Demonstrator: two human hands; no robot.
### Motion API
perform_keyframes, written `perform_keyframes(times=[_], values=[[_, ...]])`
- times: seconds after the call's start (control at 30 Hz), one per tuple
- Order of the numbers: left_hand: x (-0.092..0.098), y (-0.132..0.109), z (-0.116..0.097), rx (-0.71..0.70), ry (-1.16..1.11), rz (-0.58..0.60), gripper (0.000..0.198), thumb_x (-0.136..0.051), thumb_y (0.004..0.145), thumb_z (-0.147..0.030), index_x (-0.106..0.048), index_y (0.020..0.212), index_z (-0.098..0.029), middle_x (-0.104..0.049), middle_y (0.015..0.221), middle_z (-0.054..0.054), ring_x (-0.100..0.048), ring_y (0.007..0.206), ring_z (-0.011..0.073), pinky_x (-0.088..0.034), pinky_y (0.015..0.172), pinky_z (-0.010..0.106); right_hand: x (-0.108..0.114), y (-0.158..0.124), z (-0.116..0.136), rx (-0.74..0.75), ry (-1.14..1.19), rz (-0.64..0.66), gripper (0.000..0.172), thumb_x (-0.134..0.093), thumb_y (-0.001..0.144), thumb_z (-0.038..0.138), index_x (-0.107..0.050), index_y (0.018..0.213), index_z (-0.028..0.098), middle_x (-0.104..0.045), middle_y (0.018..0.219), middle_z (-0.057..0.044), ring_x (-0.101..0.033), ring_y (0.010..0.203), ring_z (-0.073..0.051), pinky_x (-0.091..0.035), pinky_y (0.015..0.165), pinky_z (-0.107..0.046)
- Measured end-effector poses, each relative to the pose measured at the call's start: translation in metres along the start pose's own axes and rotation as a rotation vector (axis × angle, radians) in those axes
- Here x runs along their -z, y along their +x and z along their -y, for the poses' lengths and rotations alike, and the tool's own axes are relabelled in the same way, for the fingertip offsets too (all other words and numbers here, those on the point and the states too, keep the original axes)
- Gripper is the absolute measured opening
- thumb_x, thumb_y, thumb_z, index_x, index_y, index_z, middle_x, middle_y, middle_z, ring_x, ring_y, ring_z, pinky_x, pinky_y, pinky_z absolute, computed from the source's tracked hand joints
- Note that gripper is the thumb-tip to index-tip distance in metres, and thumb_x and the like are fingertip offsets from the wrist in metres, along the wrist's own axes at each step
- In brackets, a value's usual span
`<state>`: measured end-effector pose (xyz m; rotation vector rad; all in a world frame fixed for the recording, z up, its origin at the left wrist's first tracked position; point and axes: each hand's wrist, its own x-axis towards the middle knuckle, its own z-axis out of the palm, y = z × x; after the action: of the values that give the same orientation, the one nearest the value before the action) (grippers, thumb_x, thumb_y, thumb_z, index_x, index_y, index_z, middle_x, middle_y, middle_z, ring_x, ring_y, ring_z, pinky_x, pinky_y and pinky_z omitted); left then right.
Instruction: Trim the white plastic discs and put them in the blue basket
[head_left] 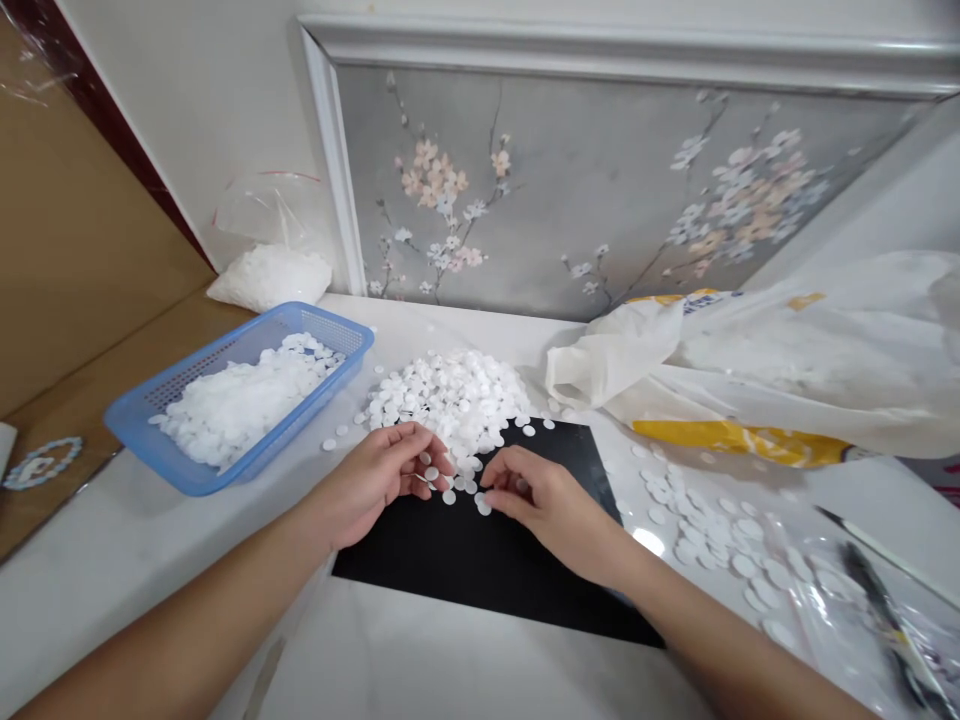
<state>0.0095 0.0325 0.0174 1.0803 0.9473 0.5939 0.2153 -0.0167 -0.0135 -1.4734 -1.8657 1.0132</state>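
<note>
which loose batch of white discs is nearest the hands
The middle heap, with left hand and right hand at its near edge; another batch sits in the basket, a third batch lies scattered at right.

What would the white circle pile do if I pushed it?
The pile of white discs would probably slump and scatter: its pieces lie loose. Each looks thin and small, so likely light. Edge ones may slide, not roll, lying flat.
</note>
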Motion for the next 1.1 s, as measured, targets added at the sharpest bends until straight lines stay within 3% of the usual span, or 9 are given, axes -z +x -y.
perform_keyframes(times=[0.13, 0.3, 0.4, 0.53, 0.7, 0.83, 0.93, 1.1], values=[[0.009, 0.000, -0.005, -0.037, 0.181, -0.009, 0.020, -0.051, 0.086, -0.036, -0.058, 0.090, -0.018, -0.055, 0.072, -0.001, -0.051, 0.063, 0.0103, -0.038, 0.058, 0.022, -0.005, -0.001, 0.007, 0.015, -0.160, 0.031, 0.014, -0.061, 0.078, 0.012, -0.052, 0.071, 0.020, -0.053, 0.079, 0.002, -0.050, 0.065, -0.011, -0.039, 0.061, -0.025], [0.011, -0.001, -0.002, -0.142, 0.765, -0.055, 0.010, -0.054, 0.082, -0.029, -0.060, 0.083, -0.021, -0.040, 0.059, -0.006, -0.038, 0.054, 0.0098, -0.028, 0.052, 0.023, 0.006, -0.001, 0.001, -0.011, -0.129, 0.040, 0.009, -0.048, 0.086, 0.016, -0.050, 0.078, 0.022, -0.053, 0.069, 0.004, -0.048, 0.060, -0.012, -0.036, 0.054, -0.024], [0.003, -0.003, 0.005, -0.253, 0.977, -0.018, 0.010, -0.051, 0.083, -0.020, -0.061, 0.081, -0.022, -0.051, 0.066, -0.005, -0.047, 0.061, 0.0115, -0.033, 0.058, 0.024, 0.007, 0.003, -0.002, -0.025, -0.106, 0.007, 0.010, -0.047, 0.085, 0.016, -0.055, 0.084, 0.021, -0.057, 0.073, 0.002, -0.053, 0.065, -0.014, -0.039, 0.059, -0.026], [-0.006, -0.002, 0.014, -0.372, 1.120, 0.059, 0.015, -0.048, 0.087, -0.016, -0.061, 0.088, -0.023, -0.062, 0.089, -0.001, -0.056, 0.085, 0.0162, -0.038, 0.075, 0.027, -0.003, 0.008, 0.003, -0.010, -0.157, -0.006, 0.006, -0.061, 0.078, 0.018, -0.057, 0.075, 0.020, -0.057, 0.074, 0.000, -0.053, 0.068, -0.015, -0.039, 0.061, -0.027], [-0.005, 0.000, 0.017, -0.390, 1.206, 0.104, 0.015, -0.046, 0.088, -0.014, -0.058, 0.091, -0.023, -0.061, 0.089, 0.000, -0.056, 0.084, 0.0173, -0.038, 0.072, 0.027, -0.005, 0.008, 0.004, 0.020, -0.138, 0.009, 0.015, -0.056, 0.079, 0.013, -0.049, 0.069, 0.021, -0.054, 0.070, 0.002, -0.052, 0.066, -0.015, -0.038, 0.060, -0.027], [-0.006, -0.002, 0.013, -0.384, 1.195, 0.097, 0.013, -0.047, 0.086, -0.013, -0.056, 0.083, -0.021, -0.059, 0.084, 0.000, -0.054, 0.080, 0.0165, -0.036, 0.069, 0.027, 0.002, 0.008, -0.002, -0.059, 0.051, -0.025, 0.009, -0.047, 0.084, 0.017, -0.047, 0.077, 0.022, -0.054, 0.065, 0.004, -0.052, 0.058, -0.012, -0.038, 0.056, -0.024], [-0.007, -0.004, 0.007, -0.321, 1.053, 0.066, 0.009, -0.048, 0.084, -0.018, -0.051, 0.076, -0.021, -0.055, 0.074, -0.003, -0.049, 0.070, 0.0142, -0.034, 0.064, 0.026, 0.003, 0.010, -0.001, -0.064, 0.043, -0.041, 0.005, -0.052, 0.081, 0.019, -0.054, 0.077, 0.021, -0.055, 0.066, 0.004, -0.052, 0.060, -0.012, -0.038, 0.056, -0.024], [0.001, -0.002, -0.002, -0.104, 0.389, -0.001, 0.008, -0.046, 0.078, -0.020, -0.040, 0.073, -0.021, -0.050, 0.065, -0.005, -0.039, 0.055, 0.0096, -0.030, 0.055, 0.023, -0.006, 0.015, 0.010, -0.033, -0.078, -0.007, 0.005, -0.063, 0.076, 0.020, -0.059, 0.074, 0.020, -0.057, 0.067, 0.002, -0.054, 0.063, -0.014, -0.039, 0.059, -0.025]])
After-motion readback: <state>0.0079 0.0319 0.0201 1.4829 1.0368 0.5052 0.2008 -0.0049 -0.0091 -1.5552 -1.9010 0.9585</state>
